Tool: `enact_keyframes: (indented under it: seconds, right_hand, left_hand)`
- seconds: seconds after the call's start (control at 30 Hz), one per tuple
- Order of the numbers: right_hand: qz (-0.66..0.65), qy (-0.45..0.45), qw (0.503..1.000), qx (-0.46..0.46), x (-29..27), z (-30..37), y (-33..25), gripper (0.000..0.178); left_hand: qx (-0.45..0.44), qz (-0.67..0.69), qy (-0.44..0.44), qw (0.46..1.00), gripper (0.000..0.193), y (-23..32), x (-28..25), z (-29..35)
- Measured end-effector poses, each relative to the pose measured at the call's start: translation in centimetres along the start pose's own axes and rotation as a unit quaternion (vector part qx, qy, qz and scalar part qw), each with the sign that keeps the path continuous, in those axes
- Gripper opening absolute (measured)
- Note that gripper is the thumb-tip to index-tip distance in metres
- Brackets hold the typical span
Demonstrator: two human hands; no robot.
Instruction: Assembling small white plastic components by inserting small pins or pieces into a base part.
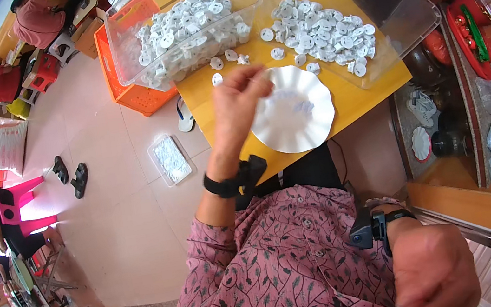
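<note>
My left hand (pixel 240 99) hovers over the left rim of a white plate with a scalloped edge (pixel 274 129). Its fingers are drawn together in a pinch, and whatever they hold is too small to make out. A few tiny bluish clear pieces (pixel 302 106) lie on the plate. My right hand (pixel 434 271) is raised away from the table at the lower right, blurred, with its fingers hidden. Beyond the plate spreads a pile of small round white plastic parts (pixel 329 34). Several loose ones, including a white part (pixel 277 53), lie between pile and plate.
A clear plastic bin (pixel 130 75) full of the same white parts overlaps an orange crate (pixel 145 105). A clear tray (pixel 163 178) of small pieces sits on the floor near a sandal (pixel 185 117). Shelves (pixel 465 99) stand at right; other people sit at far left.
</note>
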State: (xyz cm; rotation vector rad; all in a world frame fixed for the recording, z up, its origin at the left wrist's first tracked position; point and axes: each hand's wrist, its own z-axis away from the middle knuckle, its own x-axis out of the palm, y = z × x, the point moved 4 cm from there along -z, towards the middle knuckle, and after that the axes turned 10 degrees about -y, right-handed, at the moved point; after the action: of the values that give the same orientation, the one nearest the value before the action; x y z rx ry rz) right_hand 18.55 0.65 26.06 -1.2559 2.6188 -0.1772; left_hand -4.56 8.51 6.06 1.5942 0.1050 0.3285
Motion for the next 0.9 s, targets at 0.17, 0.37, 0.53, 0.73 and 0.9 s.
enact_keyframes:
  seconds: [0.17,0.37,0.53,0.73,0.9]
  right_hand:
    - [0.077,0.073,0.994,-0.011,-1.8,3.5,2.1,0.011]
    - [0.357,0.001,0.818,0.452,-7.1,13.6,10.7,0.013]
    - [0.407,-0.191,0.746,0.492,-6.3,19.3,12.3,0.012]
    - [0.445,-0.283,0.707,0.471,-4.8,21.7,12.8,0.019]
    - [0.448,-0.3,0.689,0.484,-4.4,21.6,13.1,0.022]
  left_hand:
    - [-0.098,-0.054,-0.08,0.99,0.026,-5.9,3.2,2.7]
    - [-0.012,-0.232,-0.037,0.972,0.019,-5.5,4.1,4.1]
    - [0.0,-0.264,-0.008,0.964,0.015,-5.4,4.2,3.8]
    - [0.01,-0.291,-0.013,0.957,0.016,-6.2,4.2,3.6]
    - [0.012,-0.297,-0.014,0.955,0.017,-6.2,4.3,3.6]
